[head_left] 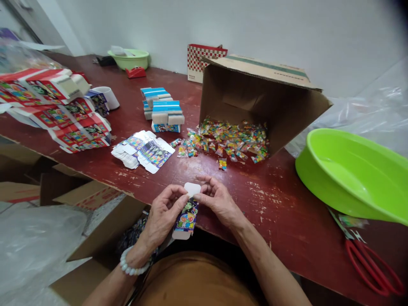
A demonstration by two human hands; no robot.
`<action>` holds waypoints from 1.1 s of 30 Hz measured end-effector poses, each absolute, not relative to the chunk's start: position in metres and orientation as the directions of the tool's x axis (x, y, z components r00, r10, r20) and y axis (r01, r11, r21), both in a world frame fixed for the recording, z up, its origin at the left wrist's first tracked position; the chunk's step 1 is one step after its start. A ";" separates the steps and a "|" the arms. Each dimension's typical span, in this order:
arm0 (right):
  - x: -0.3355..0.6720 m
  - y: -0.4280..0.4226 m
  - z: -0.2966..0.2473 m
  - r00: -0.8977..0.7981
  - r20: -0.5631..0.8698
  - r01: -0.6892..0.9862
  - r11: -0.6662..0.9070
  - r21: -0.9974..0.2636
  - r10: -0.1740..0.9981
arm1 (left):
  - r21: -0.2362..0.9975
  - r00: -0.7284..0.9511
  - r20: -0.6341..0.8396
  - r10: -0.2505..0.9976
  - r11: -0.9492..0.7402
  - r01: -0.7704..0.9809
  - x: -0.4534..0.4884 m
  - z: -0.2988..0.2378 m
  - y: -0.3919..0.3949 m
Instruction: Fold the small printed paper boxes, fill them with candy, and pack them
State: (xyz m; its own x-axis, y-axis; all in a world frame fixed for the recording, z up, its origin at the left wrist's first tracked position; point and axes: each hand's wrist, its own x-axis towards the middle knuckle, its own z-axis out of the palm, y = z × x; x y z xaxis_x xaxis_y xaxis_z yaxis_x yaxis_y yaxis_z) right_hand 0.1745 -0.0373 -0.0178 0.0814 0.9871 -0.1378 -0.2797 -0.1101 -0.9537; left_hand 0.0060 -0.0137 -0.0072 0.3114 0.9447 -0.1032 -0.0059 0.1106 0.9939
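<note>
Both my hands hold one small printed paper box (186, 216) at the near edge of the dark red table (280, 212). My left hand (164, 214) grips the box's left side, fingers curled. My right hand (216, 202) pinches its white top flap from the right. A pile of small colourful candy packets (228, 142) spills from a cardboard carton (261, 97) lying on its side beyond my hands. Flat unfolded printed boxes (143, 151) lie to the left of the candy.
A lime green basin (353, 176) sits at the right, red scissors (369, 263) near it. Stacks of blue-topped boxes (162, 110) stand mid-table, red printed cartons (54, 110) at the left. A green bowl (129, 58), red tape dispenser (135, 72) and chequered bag (204, 59) line the wall. Cardboard boxes (92, 221) stand on the floor.
</note>
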 end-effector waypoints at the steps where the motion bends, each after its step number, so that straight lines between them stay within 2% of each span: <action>1: 0.174 -0.038 -0.018 0.066 -0.111 -0.253 -0.091 -0.963 0.992 | 0.984 0.302 -0.129 0.945 0.159 -0.077 0.007 -0.007 -0.015; 4: 0.170 -0.042 -0.023 0.082 -0.045 -0.198 -0.028 -0.980 0.996 | 0.887 0.434 -0.290 0.853 0.410 -0.213 0.007 -0.009 -0.020; 6: 0.169 -0.045 -0.025 0.076 -0.015 -0.172 -0.002 -0.985 0.997 | 0.813 0.565 -0.365 0.740 0.549 -0.193 0.007 -0.013 -0.024; 8: 0.170 -0.046 -0.025 0.021 0.034 -0.068 0.036 -0.997 0.999 | 0.775 0.601 -0.403 0.690 0.607 -0.178 0.008 -0.016 -0.026; 10: 0.172 -0.046 -0.022 -0.005 0.082 0.074 0.082 -0.994 0.997 | 0.762 0.568 -0.432 0.701 0.620 -0.185 0.010 -0.017 -0.026; 12: 0.173 -0.044 -0.019 -0.007 0.056 0.111 0.057 -0.992 0.998 | 0.774 0.536 -0.442 0.719 0.608 -0.177 0.012 -0.017 -0.026; 17: 0.172 -0.036 -0.009 -0.088 -0.143 -0.143 -0.154 -0.978 0.986 | 0.851 0.538 -0.368 0.758 0.508 -0.135 0.014 -0.015 -0.023; 19: 0.172 -0.036 -0.006 -0.093 -0.168 -0.199 -0.183 -0.963 0.981 | 0.867 0.557 -0.349 0.754 0.485 -0.113 0.013 -0.017 -0.021; 23: 0.168 -0.042 -0.006 -0.016 -0.062 -0.145 -0.064 -0.987 0.998 | 0.900 0.590 -0.316 0.743 0.432 -0.062 0.008 -0.022 -0.018; 28: 0.166 -0.042 -0.007 -0.022 -0.090 -0.138 -0.093 -0.986 0.996 | 0.907 0.618 -0.311 0.722 0.419 -0.033 0.006 -0.023 -0.016; 31: 0.166 -0.043 -0.004 0.009 0.075 0.038 0.074 -0.997 0.997 | 0.903 0.570 -0.335 0.750 0.429 -0.034 0.008 -0.023 -0.016; 33: 0.167 -0.046 -0.002 -0.034 0.178 0.139 0.181 -0.974 0.983 | 0.888 0.537 -0.359 0.763 0.456 -0.056 0.009 -0.023 -0.017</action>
